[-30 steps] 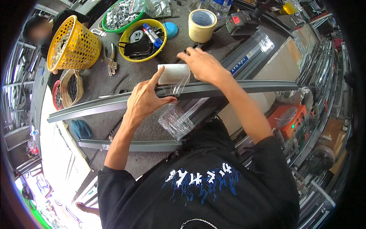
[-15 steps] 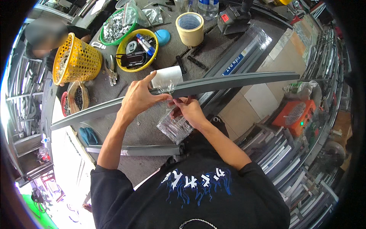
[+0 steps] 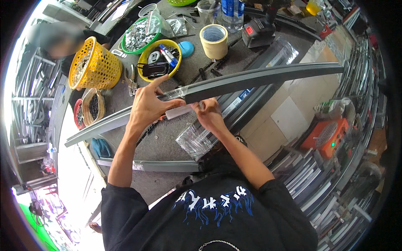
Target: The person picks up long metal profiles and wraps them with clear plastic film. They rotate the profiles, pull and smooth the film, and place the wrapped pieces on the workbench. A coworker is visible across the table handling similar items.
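Observation:
A long dark grey metal profile (image 3: 264,80) stretches across the middle of the view, slanting up to the right. My left hand (image 3: 146,102) is closed around it left of centre, thumb on the near side and index finger pointing away. Clear film (image 3: 179,93) wraps the profile just right of those fingers. Under the profile, between my hands, is a whitish roll-like piece (image 3: 178,112). My right hand (image 3: 209,116) is curled below the profile, its fingertips at the right end of that piece. The profile partly hides these fingers.
Beyond lie a yellow basin (image 3: 178,67) of pens and tools, a green basin (image 3: 125,47) of metal bits, a tape roll (image 3: 214,42) and a power-tool battery (image 3: 258,33). Wrapped profiles (image 3: 247,98) lie beneath. A person (image 3: 63,39) is at far left, behind a yellow basket (image 3: 106,69).
The whitish piece has passed from the far side of the profile to underneath it. My right hand has risen slightly, and the profile's right end sits higher and farther right.

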Available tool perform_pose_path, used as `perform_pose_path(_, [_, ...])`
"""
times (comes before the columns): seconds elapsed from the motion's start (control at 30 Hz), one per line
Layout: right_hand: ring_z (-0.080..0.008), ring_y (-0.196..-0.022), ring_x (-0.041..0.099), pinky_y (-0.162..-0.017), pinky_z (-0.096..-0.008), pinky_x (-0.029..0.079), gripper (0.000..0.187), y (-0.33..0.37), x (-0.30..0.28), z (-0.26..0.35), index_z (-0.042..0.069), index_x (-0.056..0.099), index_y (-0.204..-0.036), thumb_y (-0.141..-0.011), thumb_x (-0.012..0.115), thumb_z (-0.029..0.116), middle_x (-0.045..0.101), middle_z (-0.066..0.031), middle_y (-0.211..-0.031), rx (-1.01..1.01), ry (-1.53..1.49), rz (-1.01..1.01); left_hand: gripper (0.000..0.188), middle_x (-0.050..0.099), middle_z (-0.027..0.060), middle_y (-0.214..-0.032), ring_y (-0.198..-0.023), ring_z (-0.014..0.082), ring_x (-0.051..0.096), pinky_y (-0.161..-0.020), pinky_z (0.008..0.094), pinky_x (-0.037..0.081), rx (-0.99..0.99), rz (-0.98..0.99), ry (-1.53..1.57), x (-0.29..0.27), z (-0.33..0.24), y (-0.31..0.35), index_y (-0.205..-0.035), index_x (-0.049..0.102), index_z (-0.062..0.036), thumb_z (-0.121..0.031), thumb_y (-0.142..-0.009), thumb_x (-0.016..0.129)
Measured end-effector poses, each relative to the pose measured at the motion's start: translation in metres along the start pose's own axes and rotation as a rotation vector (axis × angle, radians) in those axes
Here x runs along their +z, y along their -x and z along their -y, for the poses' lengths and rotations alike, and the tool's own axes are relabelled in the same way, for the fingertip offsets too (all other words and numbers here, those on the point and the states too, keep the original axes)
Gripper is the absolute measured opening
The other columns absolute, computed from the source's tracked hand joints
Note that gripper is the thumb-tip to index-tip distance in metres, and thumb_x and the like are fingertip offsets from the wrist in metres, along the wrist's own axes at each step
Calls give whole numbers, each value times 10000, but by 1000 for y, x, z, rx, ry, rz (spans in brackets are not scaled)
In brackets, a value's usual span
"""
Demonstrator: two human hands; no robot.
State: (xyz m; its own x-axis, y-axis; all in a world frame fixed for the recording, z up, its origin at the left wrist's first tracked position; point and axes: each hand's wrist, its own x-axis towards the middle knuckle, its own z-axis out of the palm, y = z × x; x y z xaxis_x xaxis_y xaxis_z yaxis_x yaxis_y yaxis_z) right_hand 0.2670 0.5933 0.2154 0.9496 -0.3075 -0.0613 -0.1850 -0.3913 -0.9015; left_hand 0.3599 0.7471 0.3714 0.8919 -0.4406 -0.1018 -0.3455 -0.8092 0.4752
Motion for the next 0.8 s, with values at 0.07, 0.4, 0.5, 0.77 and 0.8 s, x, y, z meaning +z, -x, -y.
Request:
perform_pose_path(0.07, [-312, -1017, 572, -854, -477, 452, 278, 18, -14, 18, -45, 663, -874, -927, 716, 222, 592, -166, -990, -56, -139, 1, 892, 686, 91, -799, -715, 176, 654, -710, 339, 525, 67, -116, -5, -7, 2, 7, -1380, 647, -144, -436, -604, 974])
perform_pose_path(0.4, [-348, -1135, 496, -978, -442, 403, 335, 128, -102, 88, -53, 649, -868, -925, 725, 269, 560, -193, -1157, -336, -77, 133, 740, 744, 164, -925, -891, 276, 744, -822, 383, 558, -3, -272, 116, 9, 7, 58, -1154, 667, -97, -378, -554, 998])
perform_pose_path(0.5, [-346, -1176, 490, -991, -444, 396, 342, 131, -125, 105, -38, 667, -862, -925, 735, 291, 563, -185, -1172, -432, -81, 134, 752, 746, 162, -900, -871, 316, 746, -768, 384, 566, 144, -310, 90, 15, 5, 70, -1149, 659, -68, -439, -578, 978])
perform_pose_path(0.77, [-278, -1319, 505, -1074, -376, 425, 222, 107, -132, 135, -84, 737, -1062, -960, 705, 111, 586, -176, -1232, -193, -550, -81, 426, 699, 152, -1023, -969, 338, 662, -879, 421, 502, 434, -319, 31, 56, 18, 77, -1083, 662, -11, -167, -712, 803])
perform_pose_path(0.8, [-237, -1245, 568, -1029, -341, 458, 265, 98, -130, 135, -96, 725, -1100, -974, 703, 137, 613, -171, -1219, -189, -514, -116, 461, 689, 140, -1012, -964, 326, 658, -880, 420, 498, 391, -252, 0, 63, 17, 79, -1102, 659, -7, -173, -702, 818])
